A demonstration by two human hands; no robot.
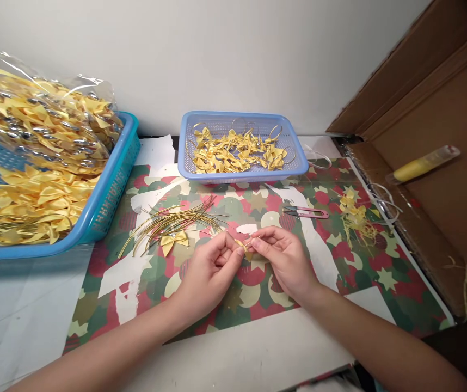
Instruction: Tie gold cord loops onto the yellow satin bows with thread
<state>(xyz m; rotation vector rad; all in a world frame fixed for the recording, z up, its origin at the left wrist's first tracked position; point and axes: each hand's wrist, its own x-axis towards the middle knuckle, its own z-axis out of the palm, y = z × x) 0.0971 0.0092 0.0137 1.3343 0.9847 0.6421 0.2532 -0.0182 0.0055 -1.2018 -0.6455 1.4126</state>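
Two hands meet at the centre of the frame. The left hand (211, 267) and right hand (288, 264), fingers curled, each pinch one yellow ribbon piece (249, 255), partly hidden, between thumb and forefinger. Left of centre: one loose bow (175, 242) beside one bundle of gold wires (172, 223), too tangled to count. Right of centre: one thread snips (313, 213). Two baskets, one large basket (115, 198) at left, one small basket (241, 177) at upper centre, hold numerous bows.

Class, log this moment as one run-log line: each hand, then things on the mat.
left hand: pinching ribbon | right hand: pinching ribbon | mat: cords, bow near cords, snips, yellow scraps
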